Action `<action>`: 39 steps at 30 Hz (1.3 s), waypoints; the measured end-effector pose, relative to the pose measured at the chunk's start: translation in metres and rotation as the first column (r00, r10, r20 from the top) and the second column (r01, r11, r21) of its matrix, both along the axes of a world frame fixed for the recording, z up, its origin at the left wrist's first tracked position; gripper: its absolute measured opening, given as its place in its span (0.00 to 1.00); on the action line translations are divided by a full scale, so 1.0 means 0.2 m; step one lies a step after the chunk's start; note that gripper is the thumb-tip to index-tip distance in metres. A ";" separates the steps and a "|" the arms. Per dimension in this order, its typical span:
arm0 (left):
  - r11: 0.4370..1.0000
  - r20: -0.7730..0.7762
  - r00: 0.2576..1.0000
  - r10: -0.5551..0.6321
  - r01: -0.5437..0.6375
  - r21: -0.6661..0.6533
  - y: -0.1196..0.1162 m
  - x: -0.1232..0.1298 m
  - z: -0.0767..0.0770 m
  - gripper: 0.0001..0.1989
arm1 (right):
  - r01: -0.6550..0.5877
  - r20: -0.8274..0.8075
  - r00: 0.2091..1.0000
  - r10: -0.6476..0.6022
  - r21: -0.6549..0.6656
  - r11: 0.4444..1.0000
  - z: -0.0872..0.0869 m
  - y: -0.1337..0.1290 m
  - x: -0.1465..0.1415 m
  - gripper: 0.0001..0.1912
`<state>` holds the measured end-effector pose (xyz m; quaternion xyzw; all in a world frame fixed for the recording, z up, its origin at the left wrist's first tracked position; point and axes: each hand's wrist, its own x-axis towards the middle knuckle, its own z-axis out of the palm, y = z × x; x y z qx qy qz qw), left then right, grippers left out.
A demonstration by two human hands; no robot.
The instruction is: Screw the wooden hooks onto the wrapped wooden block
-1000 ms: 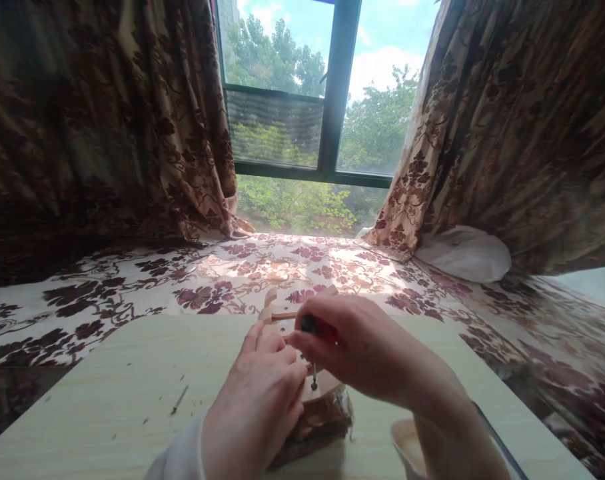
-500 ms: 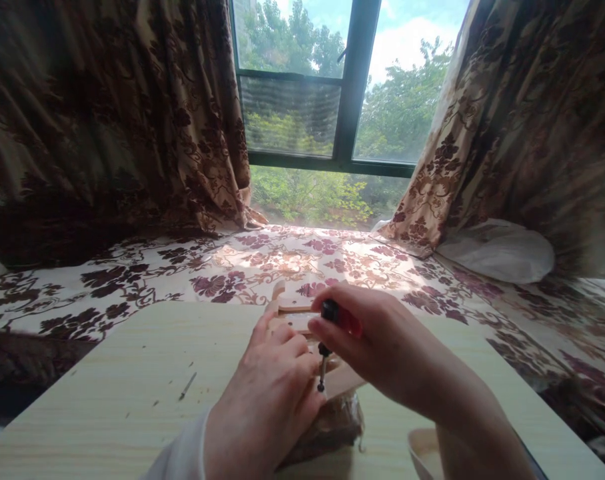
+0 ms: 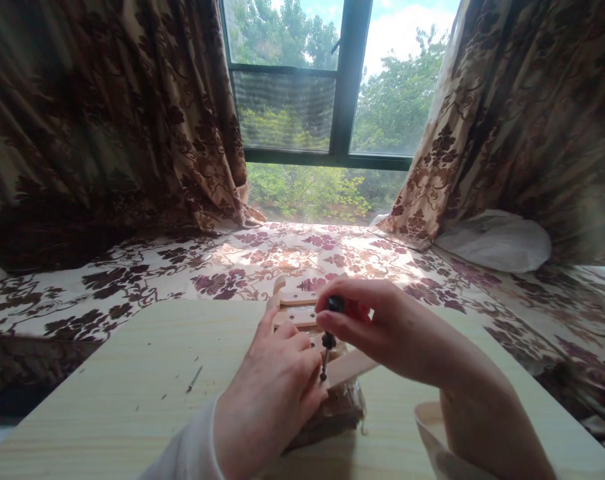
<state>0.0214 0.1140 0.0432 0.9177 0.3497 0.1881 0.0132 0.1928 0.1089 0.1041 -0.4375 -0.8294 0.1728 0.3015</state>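
Pale wood is lying under both hands: a slatted wooden frame, apparently resting on a film-wrapped brown block that is sitting on the light-grained table before the person. From where I'm standing, the right hand is gripping a screwdriver by its handle, and the shaft is standing nearly upright over the frame's near end. What looks like a dark screw head is sitting at the tip. The left hand is pressing over the frame's left side; I cannot tell whether its fingers are curling round the wood. To my eye the person is turning a screw, and doing that well is a matter of keeping the shaft square to the wood and bearing straight down while twisting. The left hand's edge is lying just beside the tip, so bracing farther off is looking safer. The wrapped block is possibly giving a little, so steady, moderate pressure is seeming wisest.
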 end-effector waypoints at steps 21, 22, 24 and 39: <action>1.000 0.009 1.000 -0.007 0.007 0.019 0.00 0.01 0.01 0.04 | 0.030 -0.024 0.999 -0.029 0.026 0.999 0.00 0.00 -0.02 0.06; 1.000 0.005 1.000 -0.010 0.010 0.026 0.01 0.01 0.01 0.02 | -0.007 -0.031 0.999 0.007 0.018 1.000 0.01 0.00 -0.02 0.05; 0.999 -0.001 1.000 -0.015 0.015 0.043 0.00 0.01 0.01 0.05 | -0.070 -0.041 0.997 0.070 0.004 0.998 0.01 -0.02 -0.02 0.04; 0.999 -0.048 0.999 0.010 -0.012 -0.036 0.00 0.01 0.03 0.02 | -0.041 -0.015 0.999 0.041 -0.032 0.999 0.02 -0.03 0.01 0.04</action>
